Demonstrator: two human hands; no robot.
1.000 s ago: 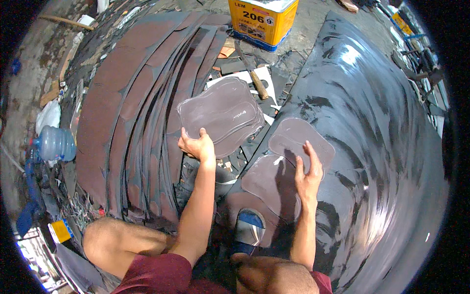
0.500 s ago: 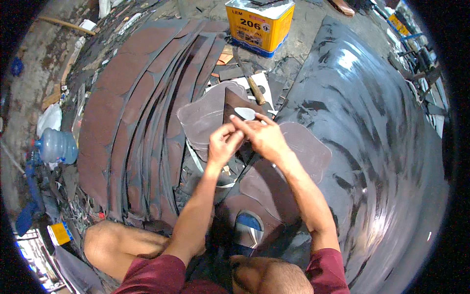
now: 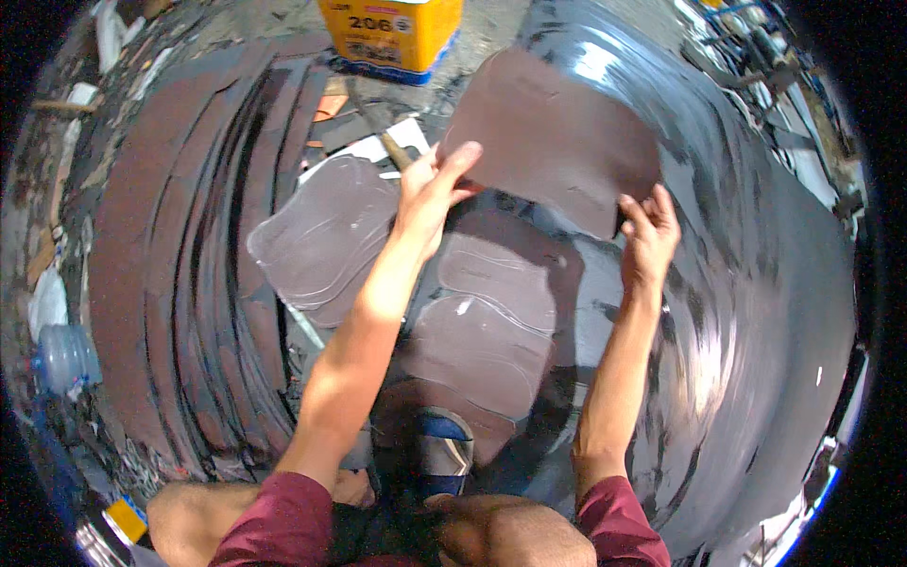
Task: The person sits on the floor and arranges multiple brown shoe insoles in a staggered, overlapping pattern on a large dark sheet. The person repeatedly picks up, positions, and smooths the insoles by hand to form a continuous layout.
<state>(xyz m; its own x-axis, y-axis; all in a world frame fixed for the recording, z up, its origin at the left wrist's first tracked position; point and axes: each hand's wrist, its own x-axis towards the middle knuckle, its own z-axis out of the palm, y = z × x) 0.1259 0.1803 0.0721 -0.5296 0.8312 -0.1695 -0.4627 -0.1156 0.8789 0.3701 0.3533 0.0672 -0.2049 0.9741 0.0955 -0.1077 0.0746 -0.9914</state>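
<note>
Both my hands hold up a brown flat sheet piece [image 3: 557, 142] with rounded corners, one at each end. My left hand [image 3: 430, 198] grips its left corner, thumb on top. Pinched at the lower right corner is my right hand [image 3: 650, 231]. Below the raised piece lie more brown cut pieces [image 3: 487, 340] with pale curved lines on them, in front of my sandal [image 3: 446, 444]. Another stack of greyish-brown pieces [image 3: 321, 227] rests left of my left forearm. A wooden-handled tool [image 3: 395, 149] lies just beyond my left hand.
Long brown sheets [image 3: 179, 255] overlap in a stack on the left. A large shiny black sheet [image 3: 746, 283] covers the right side. At the far side stands a yellow and blue tin [image 3: 392, 42]. A clear blue water jug [image 3: 66, 359] is at the far left.
My hands were together over a small pale oval piece on a dark pointed scrap. Now they are apart, holding the brown sheet piece up to the right. The view has shifted right.
</note>
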